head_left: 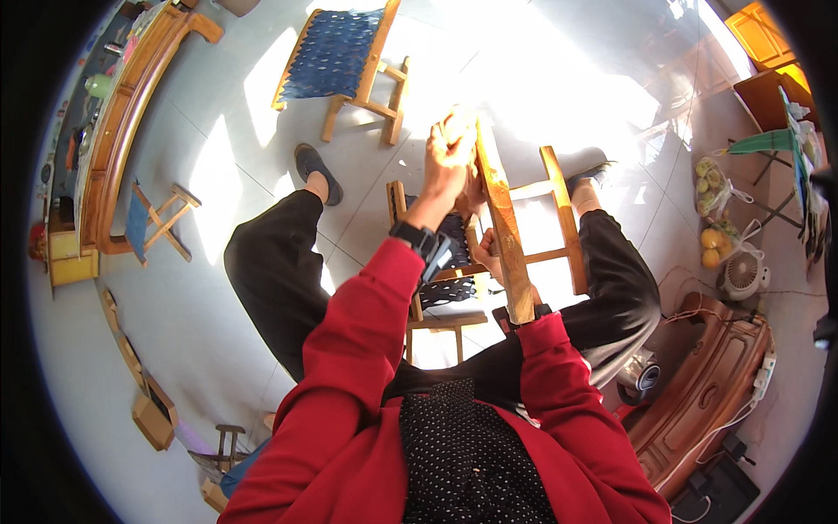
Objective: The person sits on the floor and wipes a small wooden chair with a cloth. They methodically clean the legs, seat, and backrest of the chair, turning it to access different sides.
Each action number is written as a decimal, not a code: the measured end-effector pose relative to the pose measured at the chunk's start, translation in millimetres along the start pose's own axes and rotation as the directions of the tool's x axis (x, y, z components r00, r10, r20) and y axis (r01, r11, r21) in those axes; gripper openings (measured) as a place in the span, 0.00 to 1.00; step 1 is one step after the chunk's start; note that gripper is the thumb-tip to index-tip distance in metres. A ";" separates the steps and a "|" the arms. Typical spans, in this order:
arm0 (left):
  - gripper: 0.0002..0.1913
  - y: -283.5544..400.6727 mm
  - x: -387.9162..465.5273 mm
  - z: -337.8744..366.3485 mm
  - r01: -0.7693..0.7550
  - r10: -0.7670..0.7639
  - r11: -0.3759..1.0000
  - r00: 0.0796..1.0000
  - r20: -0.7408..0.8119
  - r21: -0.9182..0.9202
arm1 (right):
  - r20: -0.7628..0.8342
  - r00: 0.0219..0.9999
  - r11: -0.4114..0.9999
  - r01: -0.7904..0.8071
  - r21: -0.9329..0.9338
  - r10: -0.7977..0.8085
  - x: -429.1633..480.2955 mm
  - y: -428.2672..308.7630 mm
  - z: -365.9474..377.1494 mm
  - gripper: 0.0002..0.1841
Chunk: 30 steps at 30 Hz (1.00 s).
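Between my spread knees stands a wooden stool frame [504, 209] with dark woven webbing [455, 239] on its left part. My left hand [450, 157] is at the far end of the long thick bar, fingers bent. Strong glare there hides what the fingertips hold, if anything. Lower down, my right hand [488, 254] reaches under the same bar from the right. Its fingers are curled close to the webbing and a crosspiece; the bar covers part of the hand, so its hold is unclear.
A finished-looking stool with blue woven seat [335, 56] stands ahead. A small folding stool [163, 223] is at left by a wooden cabinet [127, 124]. At right are bagged fruit [713, 242], a small fan [744, 274], a kettle [638, 373] and reddish wooden furniture [704, 393] with cables.
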State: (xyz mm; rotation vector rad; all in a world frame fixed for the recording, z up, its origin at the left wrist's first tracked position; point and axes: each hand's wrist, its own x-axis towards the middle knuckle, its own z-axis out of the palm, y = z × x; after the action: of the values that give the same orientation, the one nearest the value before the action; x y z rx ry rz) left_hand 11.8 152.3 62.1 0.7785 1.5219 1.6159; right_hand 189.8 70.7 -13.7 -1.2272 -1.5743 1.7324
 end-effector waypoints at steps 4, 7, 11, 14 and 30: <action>0.22 4.3 10.3 -12.3 -0.097 0.095 0.992 0.995 0.026 0.075 | 0.051 0.993 0.899 -0.119 0.421 0.108 3.9 5.4 2.5 0.12; 0.24 21.8 -57.3 -12.6 0.038 -0.072 0.975 0.986 0.150 0.217 | -0.021 0.992 0.926 -0.105 0.361 0.121 5.8 4.6 3.9 0.12; 0.30 61.9 -154.5 -6.5 -0.270 0.118 0.860 0.931 0.345 0.433 | -0.045 0.998 0.944 -0.015 0.329 0.031 8.5 3.2 0.7 0.11; 0.28 62.5 -169.5 -3.4 -0.289 0.127 0.878 0.909 0.397 0.381 | -0.048 0.999 0.941 -0.002 0.339 0.020 13.3 5.8 -1.6 0.10; 0.29 40.5 -124.5 -19.5 -0.407 0.254 0.718 0.909 0.331 0.565 | 0.012 1.000 0.930 -0.010 0.368 0.006 36.0 24.8 24.7 0.09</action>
State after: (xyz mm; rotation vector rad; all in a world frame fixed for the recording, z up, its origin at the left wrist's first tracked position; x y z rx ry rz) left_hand 54.7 36.3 109.3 1.6380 1.8341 1.1687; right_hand 156.8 82.8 -49.5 -1.0366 -1.1764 1.9323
